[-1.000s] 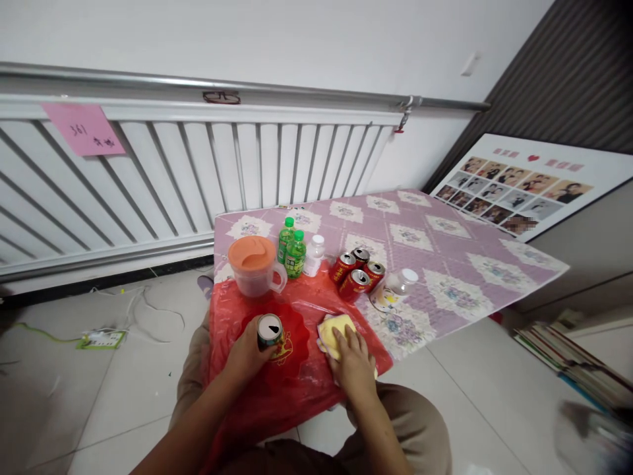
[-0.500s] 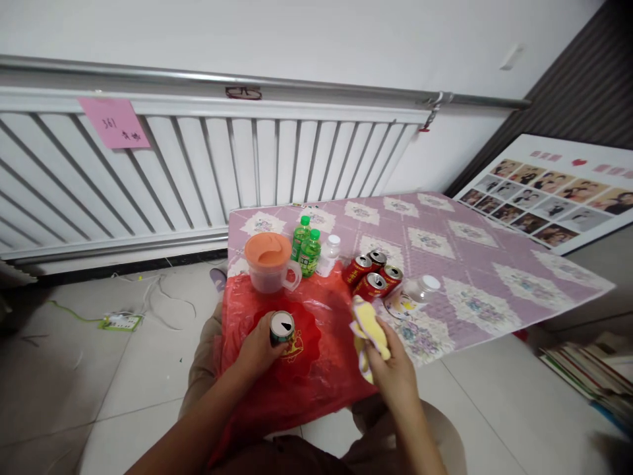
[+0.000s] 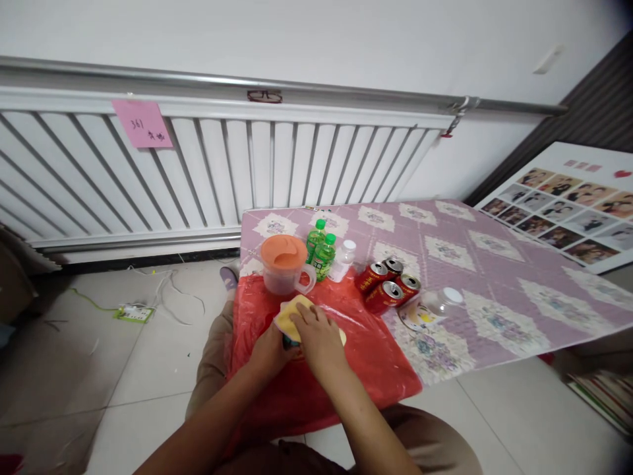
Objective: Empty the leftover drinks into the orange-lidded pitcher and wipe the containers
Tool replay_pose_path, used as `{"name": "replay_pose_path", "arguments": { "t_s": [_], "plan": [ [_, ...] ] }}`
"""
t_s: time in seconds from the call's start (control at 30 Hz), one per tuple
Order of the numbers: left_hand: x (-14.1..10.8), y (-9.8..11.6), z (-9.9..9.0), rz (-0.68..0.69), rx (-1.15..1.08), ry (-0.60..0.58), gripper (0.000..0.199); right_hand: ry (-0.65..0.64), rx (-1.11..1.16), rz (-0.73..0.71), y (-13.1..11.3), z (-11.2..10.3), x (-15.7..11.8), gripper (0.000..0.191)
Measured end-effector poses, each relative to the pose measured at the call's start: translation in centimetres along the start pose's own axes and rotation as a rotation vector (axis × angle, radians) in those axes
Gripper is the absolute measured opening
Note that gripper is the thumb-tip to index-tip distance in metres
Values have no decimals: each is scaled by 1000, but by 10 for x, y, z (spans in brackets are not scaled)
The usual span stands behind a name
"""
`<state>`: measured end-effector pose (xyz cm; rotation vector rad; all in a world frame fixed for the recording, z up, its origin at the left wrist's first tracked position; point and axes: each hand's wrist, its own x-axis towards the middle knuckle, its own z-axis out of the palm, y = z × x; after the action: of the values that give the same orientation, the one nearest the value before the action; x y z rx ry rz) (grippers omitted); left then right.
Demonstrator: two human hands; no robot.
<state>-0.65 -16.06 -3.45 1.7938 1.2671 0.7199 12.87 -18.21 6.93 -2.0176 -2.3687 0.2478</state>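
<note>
My left hand [image 3: 271, 351] is wrapped round a dark can [image 3: 291, 342] over the red plastic sheet [image 3: 366, 343]. A yellow cloth [image 3: 297, 316] covers the can's top, pressed there by my right hand [image 3: 319, 336]. Most of the can is hidden by the cloth and fingers. Behind my hands stands a clear pitcher with an orange lid [image 3: 283, 252]. Two green bottles [image 3: 324, 257] and a small clear bottle [image 3: 342, 260] are just right of it. Several red and dark cans [image 3: 384, 297] stand in a group to the right, beside a wider clear bottle [image 3: 430, 309].
A purple flowered cloth [image 3: 475, 277] covers the table. Behind it is a white radiator [image 3: 277, 165] with a pink note [image 3: 142, 124]. A photo board [image 3: 558, 204] leans at the right. On the floor at left lies a green power strip [image 3: 133, 313] with cables.
My right hand has moved left with the yellow cloth and now presses it onto the can in my left hand. The view has shifted slightly left.
</note>
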Motion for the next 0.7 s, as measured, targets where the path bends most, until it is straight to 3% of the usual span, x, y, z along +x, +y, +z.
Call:
{"name": "replay_pose_path", "arguments": {
  "t_s": [0.2, 0.37, 0.53, 0.7],
  "plan": [
    [0, 0, 1, -35, 19, -16, 68, -57, -28, 32, 0, -7, -14, 41],
    [-2, 3, -3, -70, 13, -23, 50, -94, 67, 15, 5, -7, -34, 50],
    [-5, 8, -10, 11, -25, -39, 52, -97, 206, -37, 18, -16, -53, 58],
    [-2, 3, -5, -37, -59, 7, 45, 26, 219, -30, 9, -15, -51, 65]
  ]
}}
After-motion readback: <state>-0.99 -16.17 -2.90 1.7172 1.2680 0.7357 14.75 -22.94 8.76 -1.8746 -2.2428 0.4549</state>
